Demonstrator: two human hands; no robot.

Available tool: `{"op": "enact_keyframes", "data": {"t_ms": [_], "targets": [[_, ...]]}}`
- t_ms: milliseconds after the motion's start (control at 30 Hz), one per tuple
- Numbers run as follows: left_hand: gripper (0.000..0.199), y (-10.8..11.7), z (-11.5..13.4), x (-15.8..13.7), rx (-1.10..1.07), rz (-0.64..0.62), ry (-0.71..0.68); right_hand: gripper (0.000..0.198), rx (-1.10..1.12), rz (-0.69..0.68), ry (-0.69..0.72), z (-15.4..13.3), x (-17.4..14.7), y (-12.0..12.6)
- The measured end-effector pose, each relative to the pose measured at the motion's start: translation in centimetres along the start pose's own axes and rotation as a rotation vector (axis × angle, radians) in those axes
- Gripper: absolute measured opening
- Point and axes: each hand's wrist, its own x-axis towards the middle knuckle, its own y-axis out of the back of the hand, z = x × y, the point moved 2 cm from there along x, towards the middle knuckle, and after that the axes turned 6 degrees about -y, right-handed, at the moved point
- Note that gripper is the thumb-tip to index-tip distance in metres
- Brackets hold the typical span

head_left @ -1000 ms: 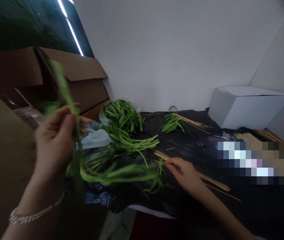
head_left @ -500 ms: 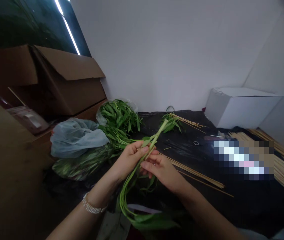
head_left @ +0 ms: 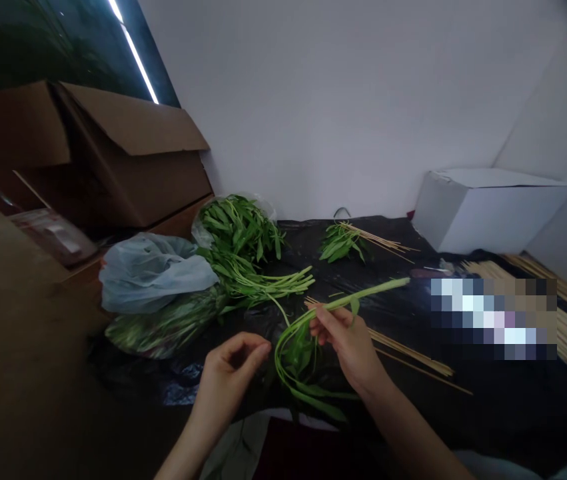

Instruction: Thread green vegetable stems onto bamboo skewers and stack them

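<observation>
My right hand grips a bunch of leafy green stems. Their thick cut ends point to the right, while the thin parts curve down and leftward to leaves hanging below the hand. Apart from the bunch, my left hand is closed in a pinch, thumb against forefinger. Whether anything small sits between those fingertips, I cannot make out. More loose green stems lie just beyond my hands, joined to a leafy pile at the left. Thin wooden sticks lie under and to the right of my right hand.
Leafy greens fill a clear bag by the wall, beside a pale blue plastic bag. A small leafy bundle lies with thin sticks at the back. A cardboard box stands left, a white box right. Black sheeting covers the surface.
My left hand has let go of the stems and drawn back to the lower left. The bunch, now in my right hand alone, has swung its cut ends to the right.
</observation>
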Motion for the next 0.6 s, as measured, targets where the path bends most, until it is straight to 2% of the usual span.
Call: {"op": "enact_keyframes", "data": {"t_ms": [133,267,467,600], "targets": [[0.015,-1.0,-1.8,-1.0,0.124,-0.019,0.024,0.031,0.004,0.058,0.005,-0.1,-0.2,-0.4],[0.016,-1.8,-3.0,-1.1,0.107,-0.029,0.066,0.03,-0.04,0.063,0.042,-0.4,-0.6,-0.6],[0.023,-1.9,-3.8,-0.9,0.049,-0.075,0.088,0.03,-0.179,0.057,0.08,-0.7,-1.0,-0.2],[0.024,-1.5,-3.8,-0.8,0.124,-0.096,0.033,0.032,-0.186,0.001,0.067,-0.6,-1.1,-0.1]]}}
